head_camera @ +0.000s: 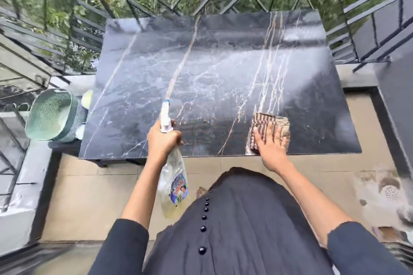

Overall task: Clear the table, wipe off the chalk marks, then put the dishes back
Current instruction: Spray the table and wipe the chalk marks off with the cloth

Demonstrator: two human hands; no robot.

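One dark marble table [223, 69], bare but for one striped cloth [266, 127] near its near-right edge. Right hand [269, 147] flat on that cloth, fingers spread and pressing down, gripping nothing. Left hand [163, 143] wrapped tight around the neck of one spray bottle [173, 185], nozzle aimed over the tabletop. One green basket [53, 114] at far left, off the table, with dishes [87, 98] just beside it, count unclear.

Left hand [162, 140] gripping spray bottle [173, 182] at near edge of marble table [201, 62]; right hand [269, 143] flat on striped cloth [266, 121] there; green basket [52, 115] beside table's left edge.
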